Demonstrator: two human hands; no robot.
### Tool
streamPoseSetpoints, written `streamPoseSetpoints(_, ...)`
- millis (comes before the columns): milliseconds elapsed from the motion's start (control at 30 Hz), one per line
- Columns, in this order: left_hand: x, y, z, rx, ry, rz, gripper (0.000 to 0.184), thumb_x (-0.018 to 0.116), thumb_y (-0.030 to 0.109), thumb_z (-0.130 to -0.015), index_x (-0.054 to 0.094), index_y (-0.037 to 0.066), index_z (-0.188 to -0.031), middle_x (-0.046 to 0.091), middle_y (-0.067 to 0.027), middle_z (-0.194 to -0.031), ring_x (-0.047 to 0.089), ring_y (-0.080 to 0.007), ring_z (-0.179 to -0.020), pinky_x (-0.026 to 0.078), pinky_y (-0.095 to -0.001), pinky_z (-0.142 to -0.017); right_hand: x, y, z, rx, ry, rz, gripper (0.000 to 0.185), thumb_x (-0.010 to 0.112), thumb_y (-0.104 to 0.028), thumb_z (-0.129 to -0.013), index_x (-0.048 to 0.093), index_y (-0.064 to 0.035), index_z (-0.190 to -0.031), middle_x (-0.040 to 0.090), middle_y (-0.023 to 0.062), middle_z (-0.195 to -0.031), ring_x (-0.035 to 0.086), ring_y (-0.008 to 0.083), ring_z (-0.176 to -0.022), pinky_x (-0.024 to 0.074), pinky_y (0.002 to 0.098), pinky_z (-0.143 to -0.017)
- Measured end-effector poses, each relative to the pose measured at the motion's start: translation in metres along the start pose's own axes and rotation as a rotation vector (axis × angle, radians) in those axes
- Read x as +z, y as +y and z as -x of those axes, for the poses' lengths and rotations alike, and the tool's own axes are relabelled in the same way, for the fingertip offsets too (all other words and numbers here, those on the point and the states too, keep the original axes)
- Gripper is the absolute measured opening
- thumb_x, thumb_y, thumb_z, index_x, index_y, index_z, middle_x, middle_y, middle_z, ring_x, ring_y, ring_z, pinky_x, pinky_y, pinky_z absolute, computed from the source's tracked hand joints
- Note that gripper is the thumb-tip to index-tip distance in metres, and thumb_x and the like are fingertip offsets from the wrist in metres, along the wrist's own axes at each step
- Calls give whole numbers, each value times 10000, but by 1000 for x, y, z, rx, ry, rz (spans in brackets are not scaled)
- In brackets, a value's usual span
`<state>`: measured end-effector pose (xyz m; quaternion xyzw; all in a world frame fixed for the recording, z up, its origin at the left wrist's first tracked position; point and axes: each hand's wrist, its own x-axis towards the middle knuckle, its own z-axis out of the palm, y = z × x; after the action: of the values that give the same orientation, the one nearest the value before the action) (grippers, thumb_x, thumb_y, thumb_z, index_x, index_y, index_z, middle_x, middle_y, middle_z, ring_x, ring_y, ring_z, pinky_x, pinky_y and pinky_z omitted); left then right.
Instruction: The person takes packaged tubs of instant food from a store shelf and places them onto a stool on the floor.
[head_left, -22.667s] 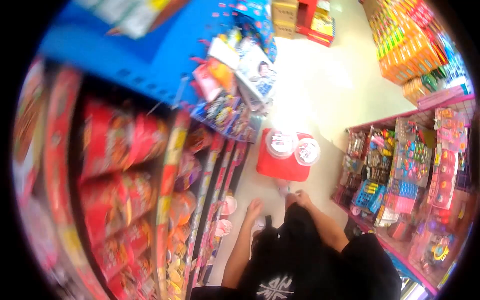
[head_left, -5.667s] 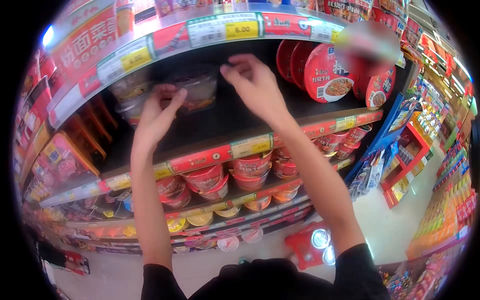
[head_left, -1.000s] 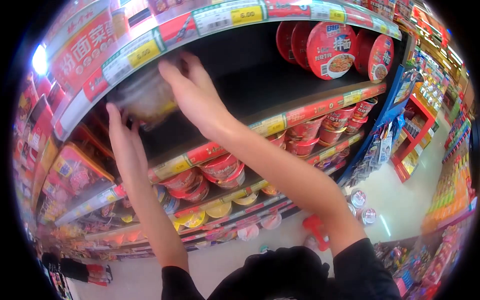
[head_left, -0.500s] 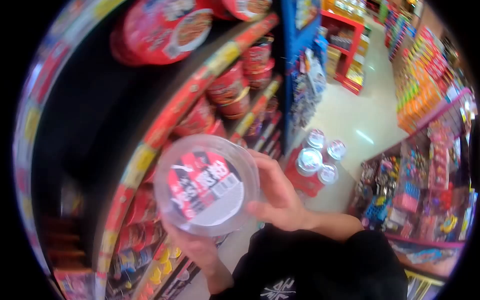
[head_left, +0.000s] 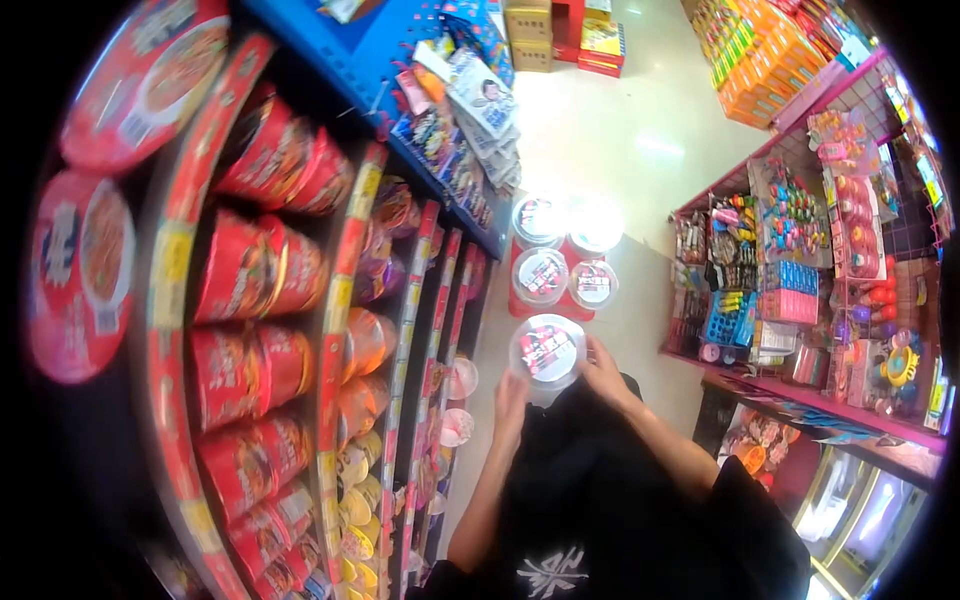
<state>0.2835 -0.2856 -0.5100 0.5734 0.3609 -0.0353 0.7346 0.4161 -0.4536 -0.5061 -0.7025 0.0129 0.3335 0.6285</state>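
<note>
A round instant noodle tub (head_left: pixel 548 354) with a clear lid and a pink, black and white label is held between both my hands, low in front of my body. My left hand (head_left: pixel 511 394) grips its left side, and my right hand (head_left: pixel 606 374) grips its right side with the fingers partly tucked behind it. Just beyond the held tub, several similar tubs (head_left: pixel 540 276) stand together on a red base (head_left: pixel 580 313) on the floor. Their lids face up, and one at the back is washed out by glare.
Shelves on my left hold red noodle buckets (head_left: pixel 262 268), orange cups (head_left: pixel 366 332) and yellow cups (head_left: pixel 360 500). Hanging packets (head_left: pixel 485 100) adorn a blue rack end (head_left: pixel 330 40). A pink wire rack (head_left: pixel 690 208) of small goods stands right; orange boxes (head_left: pixel 765 70) lie beyond, along the tiled floor (head_left: pixel 610 130).
The noodle tub has moved away from the shelf, down and further from my head, close to the tubs on the floor. Both hands moved with it. My view has turned right.
</note>
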Motion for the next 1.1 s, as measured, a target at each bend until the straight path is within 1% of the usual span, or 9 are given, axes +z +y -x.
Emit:
streamPoseSetpoints(100,40,12,-38,-294,-122,162,736,479,448,-925,154,25,-1431,362,-146,-1349,403,-267,-1206,399,-400,-954,-31,33,-30,60,114,40,514,529,-23,-744,445,10,-1251,501,200,-1200,529,290,-1090,438,370,-913)
streamPoseSetpoints(300,103,-6,-124,-455,-204,125,816,527,514,-875,150,57,-1436,319,-144,-1393,408,-288,-1198,368,-421,-974,-100,122,-121,168,297,-14,552,523,-24,-689,478,-3,-1239,528,206,-1196,533,310,-1095,424,373,-928)
streamPoseSetpoints(400,120,-40,-163,-506,-209,107,892,564,565,-827,139,77,-1440,319,-145,-1393,413,-284,-1195,364,-425,-969,-114,94,-145,215,356,100,566,509,-19,-691,464,7,-1254,521,216,-1205,515,307,-1124,410,371,-944)
streamPoseSetpoints(500,139,-39,-183,-532,-210,102,952,570,593,-806,104,62,-1444,305,-158,-1400,404,-298,-1212,363,-444,-972,-126,106,-172,204,342,129,586,489,0,-689,442,21,-1272,517,224,-1207,502,310,-1139,395,368,-961)
streamPoseSetpoints(600,152,-37,-196,-517,-241,101,988,585,574,-806,54,37,-1444,318,-195,-1385,398,-313,-1233,361,-419,-986,-135,114,-194,200,364,87,606,467,25,-687,421,24,-1292,528,204,-1195,505,295,-1133,399,356,-950)
streamPoseSetpoints(700,156,-42,-204,-497,-189,174,961,585,536,-825,48,30,-1441,286,-196,-1405,382,-325,-1249,350,-431,-995,-134,99,-202,226,336,-76,616,459,45,-686,421,11,-1299,540,165,-1178,518,259,-1097,418,327,-904)
streamPoseSetpoints(833,148,-37,-209,-456,-250,169,967,581,530,-828,28,29,-1443,257,-172,-1440,339,-319,-1288,329,-450,-1008,-127,88,-206,247,356,-178,602,471,50,-693,435,1,-1292,544,149,-1167,530,210,-1036,424,280,-846)
streamPoseSetpoints(1000,142,-35,-204,-402,-210,245,935,568,492,-853,1,43,-1446,244,-171,-1452,331,-301,-1306,316,-440,-1019,-116,92,-204,230,463,-209,676,502,21,-706,326,-8,-1358,464,182,-1263,460,250,-1154,372,320,-952)
streamPoseSetpoints(1100,139,-36,-193,-452,-125,52,815,571,442,-871,143,24,-1425,350,-143,-1392,408,-266,-1247,342,-392,-1005,-112,94,-202,245,488,-245,741,521,-5,-714,225,4,-1393,404,202,-1318,403,279,-1222,328,350,-1008)
